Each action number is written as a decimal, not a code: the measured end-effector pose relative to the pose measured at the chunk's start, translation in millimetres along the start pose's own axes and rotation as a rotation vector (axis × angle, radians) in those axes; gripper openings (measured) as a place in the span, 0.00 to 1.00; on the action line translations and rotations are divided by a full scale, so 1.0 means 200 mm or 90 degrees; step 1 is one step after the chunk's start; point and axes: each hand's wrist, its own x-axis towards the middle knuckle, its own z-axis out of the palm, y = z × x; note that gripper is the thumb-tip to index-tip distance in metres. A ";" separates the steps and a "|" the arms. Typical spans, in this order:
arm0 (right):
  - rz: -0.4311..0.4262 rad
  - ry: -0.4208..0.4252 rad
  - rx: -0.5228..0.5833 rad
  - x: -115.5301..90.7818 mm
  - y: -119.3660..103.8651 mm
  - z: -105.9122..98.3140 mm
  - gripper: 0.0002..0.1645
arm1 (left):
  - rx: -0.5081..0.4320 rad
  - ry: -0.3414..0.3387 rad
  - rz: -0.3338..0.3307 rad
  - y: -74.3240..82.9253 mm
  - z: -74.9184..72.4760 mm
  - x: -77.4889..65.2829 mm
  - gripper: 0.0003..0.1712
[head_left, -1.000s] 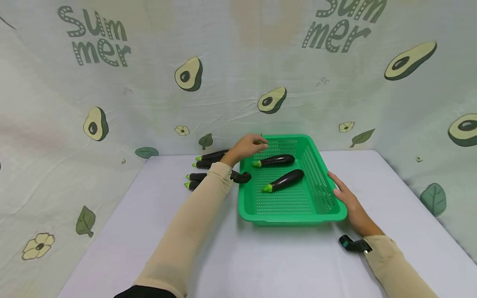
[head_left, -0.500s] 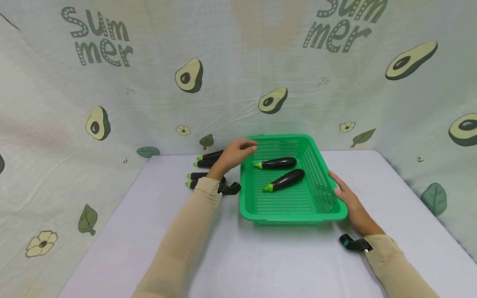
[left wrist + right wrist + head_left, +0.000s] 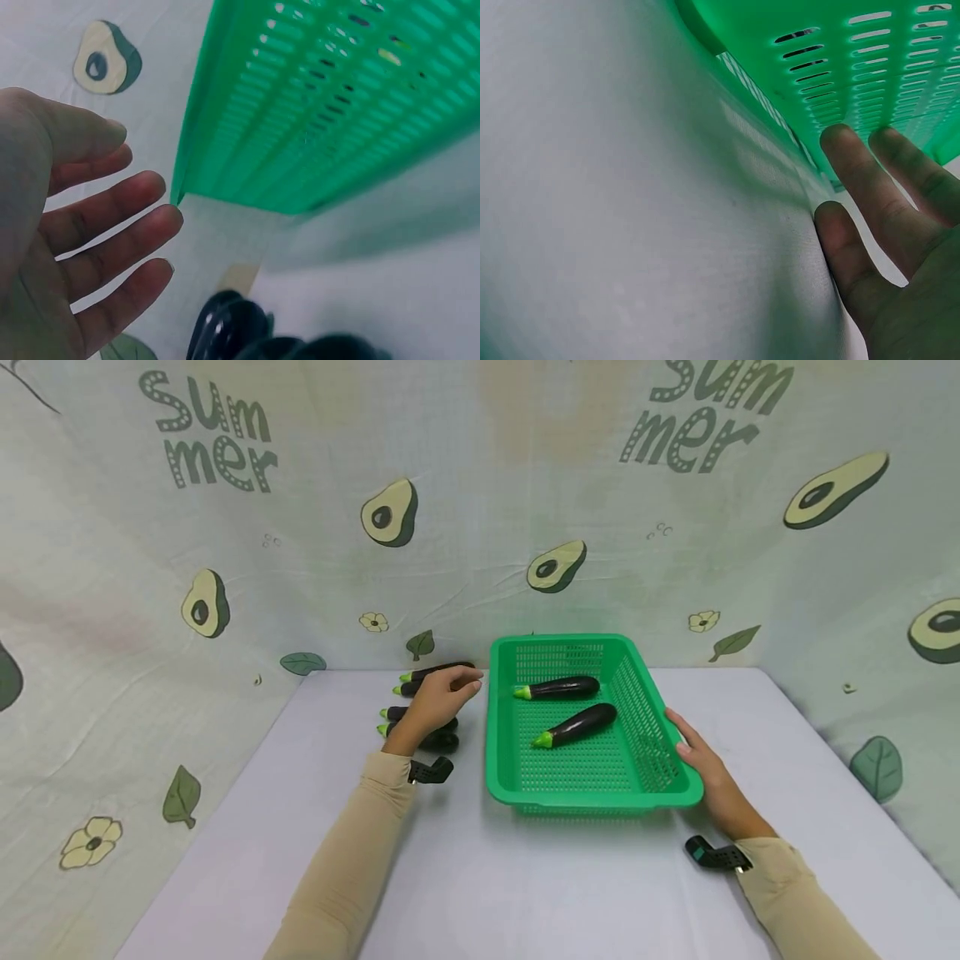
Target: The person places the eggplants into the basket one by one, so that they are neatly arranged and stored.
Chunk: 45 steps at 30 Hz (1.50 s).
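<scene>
Head view first: two eggplants (image 3: 576,726) lie inside the green basket (image 3: 585,798), stems pointing left, and four eggplants (image 3: 441,742) lie on the white table (image 3: 570,893) just left of it. The left hand (image 3: 437,702) hangs over that row, partly covering it, gripping nothing! The right hand (image 3: 701,764) is against the basket's right rim, bracing it, by the look of things, rather than wrapping round. That brace seems worth having: light plastic would likely skid at a knock.

Over to the left wrist: loose, parted fingers (image 3: 124,246), nothing between them, the basket's edge near the fingertips; whether they touch, I can't tell. Dark eggplant ends show at the bottom, apart from the hand. A good pick-up here probably means singling one out and closing round its thick middle, since glossy skin could slip and neighbours lie close.

And the right wrist: straight, spread fingers beside the basket's slotted wall, no clench. Light, even pressure looks best; a hard shove might slide it into the row.
</scene>
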 end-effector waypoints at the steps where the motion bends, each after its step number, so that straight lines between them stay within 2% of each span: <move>1: 0.002 0.000 -0.003 0.00 0.00 0.00 0.33 | 0.007 0.001 -0.005 -0.01 -0.01 -0.01 0.17; 6: 0.000 0.008 -0.002 -0.01 0.00 0.01 0.33 | 0.052 0.000 -0.017 -0.06 -0.04 -0.08 0.18; 11: 0.006 0.016 0.008 -0.02 0.00 0.02 0.34 | 0.088 0.023 -0.015 -0.10 -0.08 -0.14 0.17; 15: 0.018 0.016 0.010 -0.02 -0.01 0.02 0.34 | 0.083 0.041 -0.022 -0.14 -0.11 -0.17 0.17; 19: 0.010 0.015 0.010 -0.02 -0.01 0.02 0.33 | 0.070 0.039 -0.034 -0.17 -0.14 -0.19 0.17; 31: -0.005 0.010 0.014 -0.02 0.00 0.01 0.34 | 0.051 0.014 -0.115 -0.31 -0.24 -0.27 0.19; 37: 0.009 0.005 0.022 -0.02 0.00 0.01 0.34 | 0.066 0.004 -0.124 -0.38 -0.28 -0.31 0.15; 45: 0.010 0.000 0.003 -0.01 0.01 0.02 0.34 | 0.081 -0.003 -0.135 -0.45 -0.31 -0.36 0.18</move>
